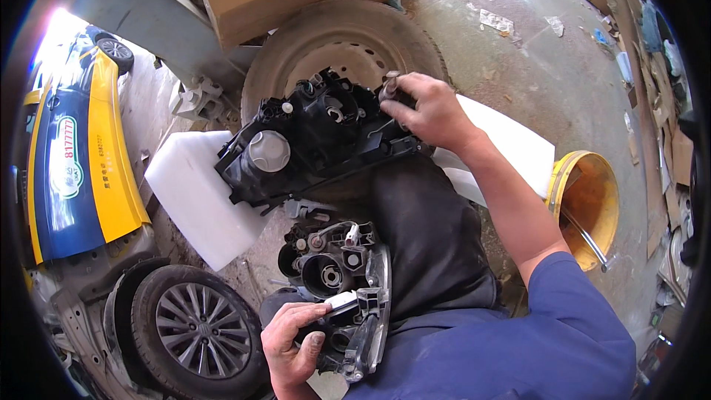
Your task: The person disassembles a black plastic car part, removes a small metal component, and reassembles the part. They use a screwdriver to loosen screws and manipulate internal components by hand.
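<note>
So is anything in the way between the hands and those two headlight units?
Nothing visible. The right hand already grips a socket on the back of the upper headlight unit, and the left hand holds the lower headlight unit directly.

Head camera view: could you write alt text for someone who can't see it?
A person's right hand grips a part on the back of a black headlight housing resting over a tyre, while the left hand holds a second headlight unit on their lap.
</note>
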{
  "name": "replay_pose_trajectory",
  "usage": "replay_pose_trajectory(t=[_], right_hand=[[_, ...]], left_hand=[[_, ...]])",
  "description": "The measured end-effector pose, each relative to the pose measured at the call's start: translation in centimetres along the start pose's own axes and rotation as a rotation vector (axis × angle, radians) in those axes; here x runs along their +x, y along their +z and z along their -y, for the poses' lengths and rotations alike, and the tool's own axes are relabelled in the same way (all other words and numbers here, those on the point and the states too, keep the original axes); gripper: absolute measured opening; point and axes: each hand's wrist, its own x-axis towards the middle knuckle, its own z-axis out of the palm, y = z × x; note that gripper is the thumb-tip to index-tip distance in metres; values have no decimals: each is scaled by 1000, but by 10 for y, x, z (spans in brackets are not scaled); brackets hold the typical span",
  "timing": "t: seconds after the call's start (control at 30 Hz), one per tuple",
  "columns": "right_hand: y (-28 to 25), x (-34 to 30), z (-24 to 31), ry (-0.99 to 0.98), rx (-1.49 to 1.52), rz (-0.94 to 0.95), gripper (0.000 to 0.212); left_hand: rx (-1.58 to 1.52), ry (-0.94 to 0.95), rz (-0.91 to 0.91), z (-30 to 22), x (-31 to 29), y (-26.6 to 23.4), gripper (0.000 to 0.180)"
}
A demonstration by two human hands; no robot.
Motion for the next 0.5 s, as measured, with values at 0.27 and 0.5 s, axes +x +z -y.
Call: replay_pose_trajectory(t=[0.27,0.5], right_hand=[[34,-1,-9,28,-386,209,35],[32,-6,5,-59,-354,2,30]], left_hand=[[113,7,-137,-4,-16,9,65],[-2,98,-233,-13,-33,19,73]])
